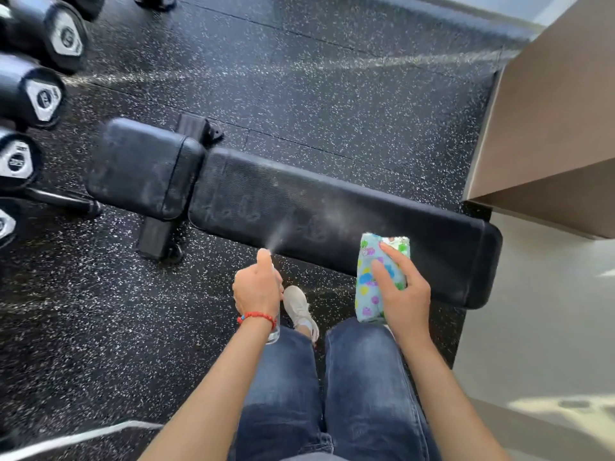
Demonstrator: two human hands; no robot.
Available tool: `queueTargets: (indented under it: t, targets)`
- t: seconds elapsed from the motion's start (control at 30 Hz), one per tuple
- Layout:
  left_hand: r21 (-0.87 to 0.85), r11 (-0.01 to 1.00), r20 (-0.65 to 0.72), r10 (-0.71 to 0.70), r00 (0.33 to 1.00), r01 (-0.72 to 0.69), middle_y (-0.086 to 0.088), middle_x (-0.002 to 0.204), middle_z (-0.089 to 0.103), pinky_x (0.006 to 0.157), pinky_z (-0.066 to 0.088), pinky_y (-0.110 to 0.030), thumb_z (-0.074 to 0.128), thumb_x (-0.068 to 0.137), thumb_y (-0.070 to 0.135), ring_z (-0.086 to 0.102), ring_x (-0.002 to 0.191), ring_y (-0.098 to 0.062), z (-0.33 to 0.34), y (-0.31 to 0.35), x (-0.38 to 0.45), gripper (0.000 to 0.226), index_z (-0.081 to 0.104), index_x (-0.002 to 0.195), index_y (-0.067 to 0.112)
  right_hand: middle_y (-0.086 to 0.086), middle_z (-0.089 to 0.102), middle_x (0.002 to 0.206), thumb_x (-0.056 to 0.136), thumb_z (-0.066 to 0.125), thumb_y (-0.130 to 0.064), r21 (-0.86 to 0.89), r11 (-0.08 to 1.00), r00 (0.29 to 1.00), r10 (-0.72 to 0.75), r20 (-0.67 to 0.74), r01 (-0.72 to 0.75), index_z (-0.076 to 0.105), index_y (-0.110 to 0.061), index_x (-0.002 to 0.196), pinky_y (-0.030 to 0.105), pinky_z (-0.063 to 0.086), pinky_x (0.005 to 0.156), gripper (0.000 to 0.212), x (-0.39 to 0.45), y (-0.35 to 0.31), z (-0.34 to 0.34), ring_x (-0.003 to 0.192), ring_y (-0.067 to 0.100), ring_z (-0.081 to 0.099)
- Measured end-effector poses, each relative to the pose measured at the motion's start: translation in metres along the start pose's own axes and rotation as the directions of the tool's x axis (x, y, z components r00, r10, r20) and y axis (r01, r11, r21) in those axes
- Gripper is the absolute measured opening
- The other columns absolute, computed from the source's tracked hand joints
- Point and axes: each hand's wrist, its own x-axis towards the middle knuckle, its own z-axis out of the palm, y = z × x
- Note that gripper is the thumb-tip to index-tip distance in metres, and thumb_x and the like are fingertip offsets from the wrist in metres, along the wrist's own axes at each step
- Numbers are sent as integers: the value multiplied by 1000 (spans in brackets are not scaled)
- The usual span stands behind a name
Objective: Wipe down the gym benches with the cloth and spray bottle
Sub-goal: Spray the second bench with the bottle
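We note the bench (pixel 332 214) lying w/ its long axis running left-right just ahead of us. Left hand (pixel 258 287) is wrapped round the spray bottle (pixel 273 334), thumb pressing the top, mist crossing the pad's middle. Right hand (pixel 404 294), fingers spread over the folded cloth (pixel 369 287), hovers at the bench's near edge, nearer its right end, so best placed to wipe leftward.

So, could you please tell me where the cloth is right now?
The patterned cloth is folded in the right hand, over the near edge of the black bench, right of the spraying left hand.
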Motion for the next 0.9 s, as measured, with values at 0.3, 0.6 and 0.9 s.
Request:
queueTargets:
  t: [0.3, 0.6, 0.9]
  targets:
    - [-134, 989, -109, -76, 991, 61, -6, 36, 53, 73, 54, -43, 32, 73, 61, 60, 50, -30, -47, 9, 48, 68, 56, 37, 9, -14, 64, 102, 85, 65, -13, -74, 996, 993, -34, 116, 43, 64, -33, 106, 42, 52, 87, 28, 14, -30, 67, 94, 10, 63]
    - [-350, 931, -258, -204, 944, 106, -6, 34, 49, 62, 52, -43, 38, 72, 46, 49, 39, -25, -85, 36, 88, 55, 52, 33, 10, -20, 63, 98, 85, 65, -15, -152, 984, 956, -46, 291, 94, 65, -30, 108, 40, 53, 87, 27, 59, -76, 136, 88, 5, 63]
    - [-515, 846, -332, -346, 878, 139, -6, 33, 47, 56, 49, -46, 39, 70, 49, 50, 40, -29, -124, 58, 135, 56, 54, 32, 11, -3, 67, 105, 85, 66, -17, -224, 944, 876, -113, 469, 242, 66, -29, 105, 39, 53, 85, 23, 81, -128, 212, 92, 14, 64]
